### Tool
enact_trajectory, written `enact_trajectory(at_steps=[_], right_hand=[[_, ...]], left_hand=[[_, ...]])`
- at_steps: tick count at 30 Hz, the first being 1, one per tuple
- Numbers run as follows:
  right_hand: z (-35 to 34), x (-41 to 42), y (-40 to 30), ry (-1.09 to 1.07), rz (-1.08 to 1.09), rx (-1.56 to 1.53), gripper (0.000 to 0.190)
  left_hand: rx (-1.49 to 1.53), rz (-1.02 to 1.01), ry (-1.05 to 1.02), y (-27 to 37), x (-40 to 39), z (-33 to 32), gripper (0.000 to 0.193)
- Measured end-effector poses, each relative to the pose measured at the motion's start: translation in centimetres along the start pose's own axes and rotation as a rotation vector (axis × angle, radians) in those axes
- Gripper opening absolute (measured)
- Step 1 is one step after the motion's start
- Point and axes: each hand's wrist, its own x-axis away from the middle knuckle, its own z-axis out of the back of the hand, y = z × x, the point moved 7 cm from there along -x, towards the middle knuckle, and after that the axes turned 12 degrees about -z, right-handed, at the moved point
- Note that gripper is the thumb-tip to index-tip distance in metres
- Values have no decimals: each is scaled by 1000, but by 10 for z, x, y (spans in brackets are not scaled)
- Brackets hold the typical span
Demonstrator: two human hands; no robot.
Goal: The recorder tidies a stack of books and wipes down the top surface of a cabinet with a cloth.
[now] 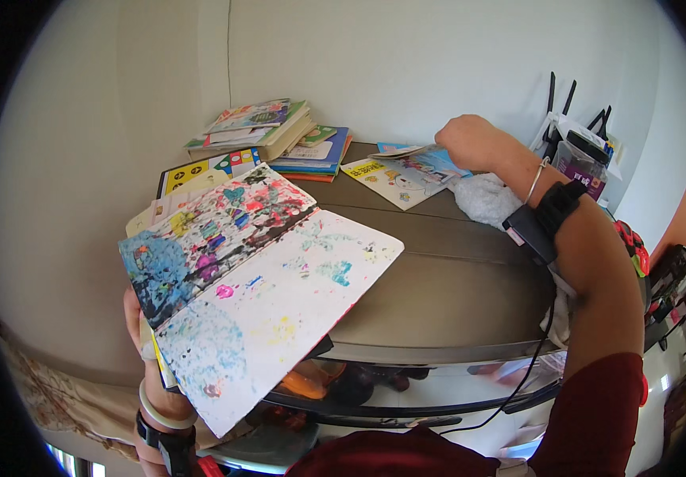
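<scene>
My left hand (135, 319) holds a stack of books and papers from below, its fingers mostly hidden under them. On top lies an open paint-stained book (283, 280), its pages blotched blue, red, black and pink. Under it a yellow-edged board with colored dots (238, 161) and some pale sheets stick out. My right hand (468, 138), reaching to the back of the dark cabinet top (456, 292), grips the end of a thin grey booklet (402, 152). Beneath this booklet are a white and yellow picture book (399, 182) and a blue one (447, 162).
Piled books (289, 134) stand at the back left against the wall. At the right are a white cloth (486, 200), a clear jar with a black lid (582, 161) and a white router with black antennas (563, 126). Shoes (307, 381) show below the cabinet top.
</scene>
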Motion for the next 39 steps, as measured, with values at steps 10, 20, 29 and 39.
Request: enact_trajectory(at_steps=[10, 20, 29, 39], right_hand=[[14, 27, -55, -334, 105, -175, 26], [0, 20, -56, -72, 196, -108, 32], [-11, 2, -10, 127, -22, -5, 15], [-15, -1, -34, -282, 43, -194, 46]], left_hand=[[95, -18, 26, 3, -4, -11, 40], [-47, -62, -46, -1, 1, 6, 37], [84, 29, 95, -8, 1, -8, 34], [67, 147, 253, -20, 12, 9, 28]])
